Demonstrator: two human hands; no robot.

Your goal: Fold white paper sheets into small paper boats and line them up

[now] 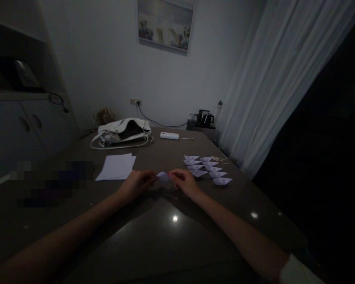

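Note:
Both my hands meet over the dark table (165, 236), pinching a small folded piece of white paper (163, 176) between them. My left hand (136, 183) grips its left side with fingers curled. My right hand (185, 183) holds its right side, fingers closed on it. To the right of my right hand lie several finished folded paper boats (208, 167) in rows. A stack of blank white sheets (116, 166) lies just beyond my left hand.
A white handbag (122, 133) sits at the far side of the table, with a white power bank (169, 135) and its cable beside it. A curtain (272, 86) hangs at right. Cabinets (26, 126) stand at left. The room is dim.

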